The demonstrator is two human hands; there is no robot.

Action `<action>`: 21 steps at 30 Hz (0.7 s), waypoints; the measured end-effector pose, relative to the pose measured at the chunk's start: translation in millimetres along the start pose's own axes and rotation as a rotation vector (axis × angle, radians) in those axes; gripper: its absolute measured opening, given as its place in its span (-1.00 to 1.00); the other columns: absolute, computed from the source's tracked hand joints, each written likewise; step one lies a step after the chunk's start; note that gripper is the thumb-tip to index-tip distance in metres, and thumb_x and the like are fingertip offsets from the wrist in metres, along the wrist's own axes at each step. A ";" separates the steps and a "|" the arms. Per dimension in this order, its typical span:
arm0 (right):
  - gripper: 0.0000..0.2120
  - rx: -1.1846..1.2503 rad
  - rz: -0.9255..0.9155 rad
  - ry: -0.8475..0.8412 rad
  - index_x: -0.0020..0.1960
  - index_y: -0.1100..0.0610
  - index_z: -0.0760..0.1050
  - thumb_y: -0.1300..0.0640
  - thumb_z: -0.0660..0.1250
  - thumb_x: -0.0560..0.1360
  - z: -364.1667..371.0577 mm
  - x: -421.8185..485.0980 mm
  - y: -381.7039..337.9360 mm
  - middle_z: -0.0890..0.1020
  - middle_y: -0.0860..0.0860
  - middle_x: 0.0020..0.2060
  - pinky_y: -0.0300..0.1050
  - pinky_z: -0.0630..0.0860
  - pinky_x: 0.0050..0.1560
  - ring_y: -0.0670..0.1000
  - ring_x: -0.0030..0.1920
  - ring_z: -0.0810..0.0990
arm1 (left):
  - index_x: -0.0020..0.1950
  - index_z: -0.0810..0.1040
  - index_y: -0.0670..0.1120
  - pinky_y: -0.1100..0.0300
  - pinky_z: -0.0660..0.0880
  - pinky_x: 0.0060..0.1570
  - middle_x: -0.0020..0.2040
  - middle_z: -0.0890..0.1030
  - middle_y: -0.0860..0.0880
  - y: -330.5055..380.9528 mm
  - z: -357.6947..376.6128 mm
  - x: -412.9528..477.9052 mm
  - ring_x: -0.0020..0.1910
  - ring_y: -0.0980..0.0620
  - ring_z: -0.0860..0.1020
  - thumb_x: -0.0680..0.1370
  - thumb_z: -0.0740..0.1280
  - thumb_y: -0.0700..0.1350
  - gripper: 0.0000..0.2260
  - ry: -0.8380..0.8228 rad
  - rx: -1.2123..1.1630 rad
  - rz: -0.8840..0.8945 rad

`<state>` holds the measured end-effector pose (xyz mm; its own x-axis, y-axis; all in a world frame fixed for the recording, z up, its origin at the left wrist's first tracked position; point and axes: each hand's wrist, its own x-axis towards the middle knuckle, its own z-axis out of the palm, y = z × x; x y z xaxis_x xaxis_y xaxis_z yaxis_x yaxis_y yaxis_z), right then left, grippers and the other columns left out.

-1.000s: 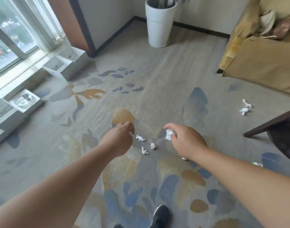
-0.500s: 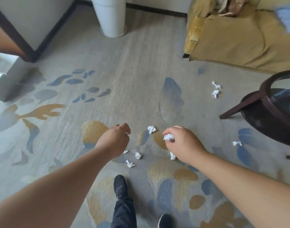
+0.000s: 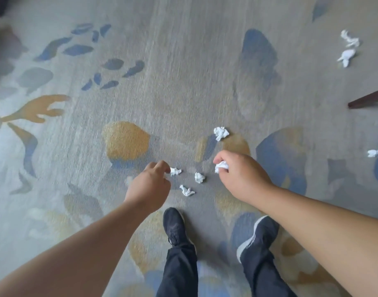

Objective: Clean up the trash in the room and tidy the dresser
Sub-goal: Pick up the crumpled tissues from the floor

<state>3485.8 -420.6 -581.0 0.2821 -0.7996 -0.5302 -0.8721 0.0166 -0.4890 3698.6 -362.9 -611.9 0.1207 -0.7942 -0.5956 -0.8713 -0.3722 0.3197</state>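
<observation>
**Q:** Where are the hands?

**A:** Seen from above, two bare arms reach down over a grey carpet (image 3: 183,61) with blue and ochre blotches. The right hand (image 3: 241,174), right of centre, has its fingers curled tight round a held wad (image 3: 221,166) of white paper. The left hand (image 3: 149,185), left of centre, has curled fingers. Their tips sit right at a near wad (image 3: 175,171), and I cannot tell whether they pinch it or only come close.

**Q:** What other trash lies about?

**A:** Between the hands a middle wad (image 3: 199,177) lies on the carpet, with a low wad (image 3: 187,190) just below it. Above the right hand, apart from it, lies a top wad (image 3: 221,133). In the upper right corner a twisted wad (image 3: 349,38) and a corner wad (image 3: 346,56) lie just beside each other. At the right edge is an edge wad (image 3: 376,153), blurred.

**Q:** Anything else?

**A:** A dark wooden leg (image 3: 368,100) enters from the right edge. At bottom centre, two dark shoes (image 3: 174,226) and dark trouser legs (image 3: 179,271) stand on the carpet, just below the cluster of wads.
</observation>
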 end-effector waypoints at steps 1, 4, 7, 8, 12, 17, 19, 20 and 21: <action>-0.82 -0.010 0.015 -0.011 0.14 0.01 0.50 0.12 0.22 0.56 14.6 12.2 11.0 0.52 -0.10 -0.03 -0.18 0.27 -0.26 -0.02 -0.11 0.45 | 0.26 0.42 -0.02 0.05 0.57 -0.15 0.26 0.43 -0.06 -7.9 19.3 12.1 -0.12 -0.02 0.53 0.57 0.14 -0.18 -0.72 -0.016 -0.005 -0.020; -0.85 -0.024 0.004 -0.070 0.04 0.01 0.52 0.16 0.23 0.54 65.5 49.2 46.0 0.53 -0.09 0.05 -0.15 0.38 -0.21 0.01 -0.08 0.51 | 0.25 0.44 -0.04 0.03 0.56 -0.14 0.26 0.38 -0.04 -29.2 75.7 48.1 -0.14 -0.04 0.52 0.56 0.15 -0.20 -0.72 -0.042 -0.031 -0.074; -0.85 -0.047 -0.022 -0.126 0.02 0.02 0.54 0.18 0.23 0.53 116.7 85.7 77.8 0.50 -0.09 0.11 -0.12 0.44 -0.12 0.00 -0.04 0.52 | 0.24 0.45 -0.04 -0.03 0.58 -0.13 0.26 0.35 -0.03 -48.6 129.8 87.0 -0.13 -0.07 0.55 0.55 0.16 -0.21 -0.72 -0.068 -0.035 -0.082; -0.85 -0.050 -0.026 -0.132 0.02 0.02 0.55 0.18 0.23 0.53 132.8 98.2 87.3 0.49 -0.10 0.11 -0.12 0.44 -0.11 0.00 -0.04 0.53 | 0.23 0.45 -0.05 -0.04 0.58 -0.14 0.25 0.35 -0.04 -55.8 146.9 101.5 -0.14 -0.08 0.55 0.54 0.16 -0.21 -0.72 -0.077 -0.030 -0.080; -0.85 -0.054 -0.048 -0.139 -0.02 0.04 0.58 0.20 0.25 0.52 198.7 144.4 123.2 0.51 -0.06 0.10 -0.12 0.44 -0.08 0.03 0.00 0.51 | 0.23 0.44 -0.07 -0.04 0.56 -0.16 0.28 0.31 -0.05 -83.5 206.3 154.8 -0.12 -0.12 0.55 0.55 0.17 -0.20 -0.73 -0.097 0.025 -0.071; -0.83 -0.079 -0.058 -0.185 -0.03 0.04 0.59 0.23 0.26 0.51 269.3 187.3 159.0 0.51 -0.05 0.11 -0.06 0.47 0.02 0.03 0.11 0.46 | 0.25 0.43 -0.09 -0.01 0.53 -0.28 0.33 0.23 -0.07 -112.8 265.1 204.3 -0.14 -0.13 0.53 0.53 0.14 -0.27 -0.69 -0.152 0.194 0.007; -0.82 -0.105 -0.053 -0.200 -0.03 0.02 0.59 0.23 0.26 0.52 290.4 197.7 169.9 0.50 -0.06 0.13 -0.05 0.47 0.02 0.02 0.13 0.43 | 0.24 0.44 -0.11 0.01 0.54 -0.29 0.35 0.21 -0.07 -123.6 283.8 219.6 -0.13 -0.14 0.54 0.53 0.12 -0.29 -0.69 -0.165 0.238 0.039; -0.82 -0.118 -0.047 -0.204 -0.05 -0.01 0.58 0.23 0.26 0.53 298.4 201.4 174.4 0.49 -0.07 0.15 -0.04 0.47 0.00 0.02 0.14 0.42 | 0.25 0.44 -0.11 0.04 0.53 -0.30 0.36 0.21 -0.08 -128.3 292.0 225.9 -0.12 -0.14 0.55 0.54 0.11 -0.29 -0.69 -0.176 0.257 0.046; -0.81 -0.129 -0.035 -0.211 -0.07 -0.04 0.57 0.23 0.26 0.53 306.9 204.7 178.8 0.47 -0.09 0.18 -0.04 0.47 0.00 0.02 0.15 0.41 | 0.25 0.44 -0.12 0.07 0.51 -0.30 0.37 0.20 -0.10 -131.8 299.2 231.1 -0.12 -0.13 0.55 0.55 0.10 -0.28 -0.69 -0.187 0.273 0.045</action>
<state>3510.3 -397.1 -989.6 0.3784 -0.6548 -0.6543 -0.9004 -0.0964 -0.4243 3699.0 -353.6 -1012.1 0.0120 -0.6955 -0.7184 -0.9721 -0.1765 0.1546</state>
